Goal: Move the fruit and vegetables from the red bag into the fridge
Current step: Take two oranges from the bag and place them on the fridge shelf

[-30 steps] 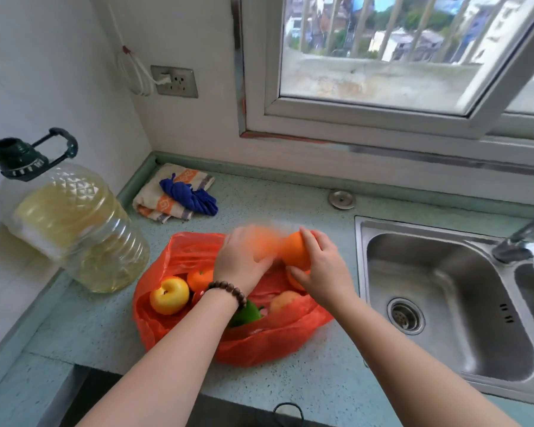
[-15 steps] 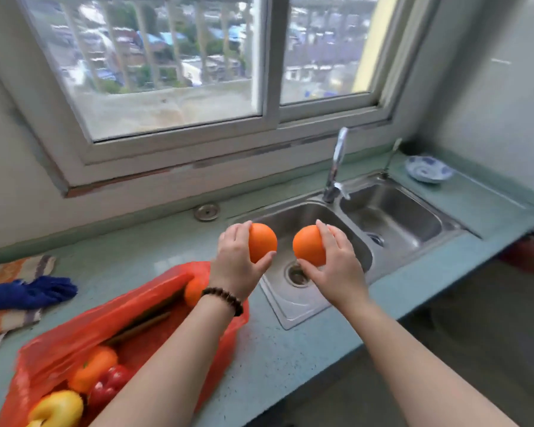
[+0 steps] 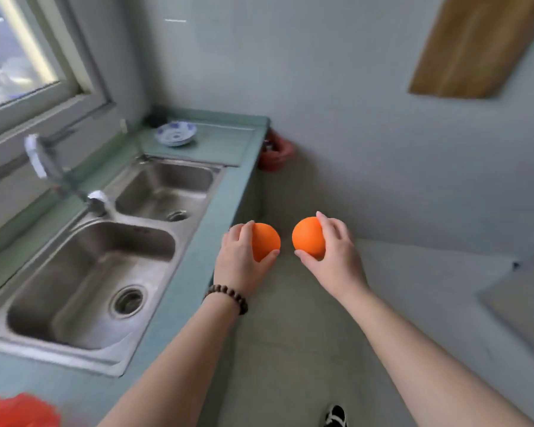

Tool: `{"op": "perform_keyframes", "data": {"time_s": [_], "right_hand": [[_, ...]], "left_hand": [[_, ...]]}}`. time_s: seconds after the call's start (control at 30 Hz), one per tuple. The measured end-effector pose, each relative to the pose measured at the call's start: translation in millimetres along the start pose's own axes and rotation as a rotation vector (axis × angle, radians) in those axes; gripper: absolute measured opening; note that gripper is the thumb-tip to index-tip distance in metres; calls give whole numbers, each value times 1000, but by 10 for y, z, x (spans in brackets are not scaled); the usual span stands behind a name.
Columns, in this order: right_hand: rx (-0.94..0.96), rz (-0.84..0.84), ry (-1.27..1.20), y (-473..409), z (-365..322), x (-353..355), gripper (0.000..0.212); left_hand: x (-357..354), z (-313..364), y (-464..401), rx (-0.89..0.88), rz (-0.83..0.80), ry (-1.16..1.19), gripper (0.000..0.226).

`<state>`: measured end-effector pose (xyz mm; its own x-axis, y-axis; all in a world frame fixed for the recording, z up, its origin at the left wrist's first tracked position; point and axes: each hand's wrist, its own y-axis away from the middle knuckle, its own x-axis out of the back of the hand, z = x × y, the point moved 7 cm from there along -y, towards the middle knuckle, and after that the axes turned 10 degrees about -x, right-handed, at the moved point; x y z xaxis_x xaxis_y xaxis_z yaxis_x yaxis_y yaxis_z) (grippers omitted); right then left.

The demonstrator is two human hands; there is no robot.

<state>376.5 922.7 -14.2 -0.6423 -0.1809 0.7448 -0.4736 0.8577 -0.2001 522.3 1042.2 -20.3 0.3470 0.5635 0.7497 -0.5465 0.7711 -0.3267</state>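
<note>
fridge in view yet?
No: only the sink, a dish, bare walls and floor show, while the left hand and right hand each hold an orange.

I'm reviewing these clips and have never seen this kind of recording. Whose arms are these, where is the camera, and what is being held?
There is no machine here: a person wears a wide-angle camera on the head, looking forward and down, so the two arms are their own. The left hand, with a bead bracelet on its wrist, grips one orange; the right hand grips a second orange. Both are carried over the floor, beside the counter. The counter holds a double sink with a tap, and a small patterned dish at its far end. The red bag peeks in at the lower left. No fridge is in view.
</note>
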Motion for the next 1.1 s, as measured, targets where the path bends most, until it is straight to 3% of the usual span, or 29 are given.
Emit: {"op": "perform_keyframes", "data": {"time_s": [0.23, 0.6, 0.87, 1.1], "right_hand": [[-280, 250, 48, -70, 1422, 1103, 82], [-516, 498, 43, -321, 3465, 2651, 80], [-680, 683, 82, -170, 4556, 3817, 79], [-766, 768, 117, -347, 5348, 4424, 80]], "left_hand": [[-1227, 1354, -436, -250, -179, 109, 74], [-3061, 3441, -1056, -505, -374, 192, 73], [-4057, 4826, -1203, -648, -504, 291, 74], [-4866, 5802, -1503, -738, -567, 377, 73]]}}
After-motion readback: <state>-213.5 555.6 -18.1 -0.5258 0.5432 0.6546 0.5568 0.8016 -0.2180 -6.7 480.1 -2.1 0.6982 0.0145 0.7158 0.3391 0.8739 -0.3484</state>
